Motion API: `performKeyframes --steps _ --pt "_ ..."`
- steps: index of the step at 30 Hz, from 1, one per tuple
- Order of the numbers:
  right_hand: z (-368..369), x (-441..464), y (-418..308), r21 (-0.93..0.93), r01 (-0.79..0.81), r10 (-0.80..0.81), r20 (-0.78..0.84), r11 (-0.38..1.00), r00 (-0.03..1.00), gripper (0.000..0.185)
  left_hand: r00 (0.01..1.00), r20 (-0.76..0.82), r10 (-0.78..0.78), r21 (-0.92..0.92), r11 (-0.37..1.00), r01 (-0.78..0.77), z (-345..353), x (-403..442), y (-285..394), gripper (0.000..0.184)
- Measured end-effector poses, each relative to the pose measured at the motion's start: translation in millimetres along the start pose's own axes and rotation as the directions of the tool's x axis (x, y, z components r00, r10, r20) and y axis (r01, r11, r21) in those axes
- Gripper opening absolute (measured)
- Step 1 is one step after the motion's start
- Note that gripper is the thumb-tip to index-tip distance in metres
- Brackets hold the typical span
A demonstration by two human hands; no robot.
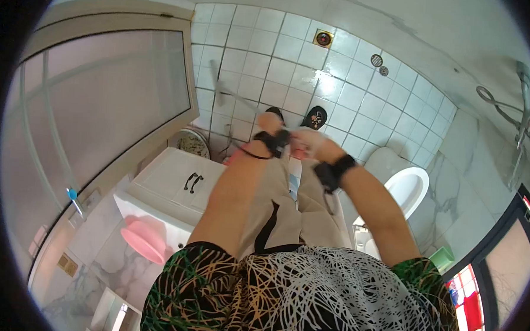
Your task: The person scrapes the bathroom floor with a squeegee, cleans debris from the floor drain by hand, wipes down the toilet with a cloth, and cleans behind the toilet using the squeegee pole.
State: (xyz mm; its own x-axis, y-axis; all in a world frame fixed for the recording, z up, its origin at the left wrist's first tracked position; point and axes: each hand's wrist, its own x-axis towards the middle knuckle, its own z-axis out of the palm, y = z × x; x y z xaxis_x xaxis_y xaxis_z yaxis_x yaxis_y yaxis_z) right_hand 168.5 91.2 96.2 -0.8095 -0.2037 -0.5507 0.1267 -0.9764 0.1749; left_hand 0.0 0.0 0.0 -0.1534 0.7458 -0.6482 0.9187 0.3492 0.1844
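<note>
A long pale pole [239, 97] with a crosswise head [216, 85] reaches over the tiles, blurred by motion. At its near end, my left hand [271, 123] is closed round the pole. Just to the right and a little lower, my right hand [307, 142] has bent, smeared fingers beside something reddish; what they hold cannot be made out. Black devices are strapped to both wrists. Both hands are in front of the light trousers [316, 218], above the dark shoes [316, 117].
A white cabinet [164, 182], a pink basin [143, 241] and a round container [192, 143] are at left, below a framed glass panel [115, 82]. At right are a white toilet [415, 190], a green container [442, 258] and a shower fitting [523, 111]. Floor drains [323, 38] lie ahead.
</note>
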Motion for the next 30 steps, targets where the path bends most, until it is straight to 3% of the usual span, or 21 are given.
performKeyframes --steps 1,3,4,5,6,7,8,9,12,13,14,17,21,22,23,25,26,27,28,29,30 --pt "1 -40 0 0.011 0.007 -0.007 0.009 1.0 1.0 0.035 0.984 0.117 -0.132 0.033 0.991 0.129 38 0 35 0.031" --pt "29 -75 -24 0.075 -0.075 0.094 -0.288 0.994 0.953 0.032 0.997 0.071 -0.007 0.117 0.993 -0.002 -4 2 78 0.03" --pt "31 -114 -36 0.081 -0.058 0.083 -0.35 0.995 0.933 0.029 0.94 0.332 -0.075 -0.055 0.994 0.099 -11 11 131 0.034" --pt "18 -150 -38 0.097 -0.048 0.077 -0.324 0.994 0.943 0.025 0.913 0.397 0.097 0.082 0.987 -0.141 -60 -1 173 0.03" --pt "68 -170 -56 0.048 -0.05 0.069 -0.625 0.998 0.778 0.026 0.904 0.406 -0.131 0.096 0.99 0.1 -83 6 211 0.026" --pt "57 -182 -64 0.185 -0.043 0.136 -0.523 0.982 0.841 0.027 0.882 0.468 0.051 0.144 0.981 -0.133 -123 2 220 0.033" --pt "41 -204 -73 0.322 -0.05 0.19 -0.421 0.946 0.887 0.03 0.876 0.457 -0.152 -0.348 0.876 0.333 -87 18 246 0.038" --pt "43 -218 -83 0.307 -0.043 0.193 -0.479 0.951 0.856 0.034 0.834 0.427 -0.349 -0.757 0.367 0.541 -51 33 271 0.045" --pt "72 -243 -111 0.151 0.029 0.071 -0.611 0.988 0.788 0.03 0.808 0.481 -0.339 -0.696 0.413 0.587 -36 66 310 0.062" --pt "75 -249 -118 0.142 0.041 0.057 -0.622 0.989 0.781 0.029 0.694 0.66 -0.288 -0.749 -0.175 0.639 -72 60 315 0.058" --pt "88 -253 -121 0.085 0.032 0.031 -0.644 0.996 0.765 0.026 0.546 0.807 -0.223 -0.522 -0.701 0.485 -108 54 319 0.055" --pt "114 -247 -118 -0.03 -0.013 -0.01 -0.646 0.999 0.763 0.016 0.605 0.79 -0.095 -0.414 -0.811 0.414 -132 40 295 0.043" --pt "122 -226 -93 -0.043 -0.078 0.038 -0.586 0.996 0.809 0.02 0.7 0.633 -0.331 -0.729 -0.559 0.395 -129 9 262 0.046" --pt "113 -212 -82 -0.21 -0.066 -0.045 -0.481 0.975 0.875 0.021 0.693 0.582 -0.424 -0.765 -0.576 0.29 -106 5 246 0.021" --pt "102 -195 -70 -0.367 -0.029 -0.112 -0.356 0.93 0.928 0.022 0.659 0.592 -0.465 -0.787 -0.508 0.349 -115 -6 214 0.019" --pt "118 -141 -59 -0.199 -0.076 0.015 -0.292 0.977 0.956 0.025 0.584 0.606 -0.541 -0.795 -0.374 0.478 -137 -30 149 0.024" --pt "121 -108 -50 -0.236 -0.169 0.078 -0.35 0.957 0.934 0.024 0.801 0.46 -0.383 -0.832 0.129 0.54 -115 -39 106 0.023" --pt "114 -76 -43 -0.308 -0.217 0.104 -0.344 0.926 0.933 0.025 0.954 0.248 -0.166 -0.465 0.844 0.268 -94 -48 63 0.029" --pt "100 -36 -30 -0.342 -0.172 0.082 -0.261 0.924 0.962 0.021 0.998 0.033 0.046 -0.092 0.995 -0.043 -71 -57 20 0.039" --pt "92 -6 -15 -0.479 -0.071 0.038 -0.079 0.875 0.996 0.023 0.994 0.11 0.003 0.065 0.998 -0.011 -63 -55 -17 0.044" --pt "65 44 4 -0.244 -0.14 0.157 0.049 0.96 0.986 0.021 0.98 0.172 -0.099 0.128 0.989 0.077 -58 -53 -49 0.04"
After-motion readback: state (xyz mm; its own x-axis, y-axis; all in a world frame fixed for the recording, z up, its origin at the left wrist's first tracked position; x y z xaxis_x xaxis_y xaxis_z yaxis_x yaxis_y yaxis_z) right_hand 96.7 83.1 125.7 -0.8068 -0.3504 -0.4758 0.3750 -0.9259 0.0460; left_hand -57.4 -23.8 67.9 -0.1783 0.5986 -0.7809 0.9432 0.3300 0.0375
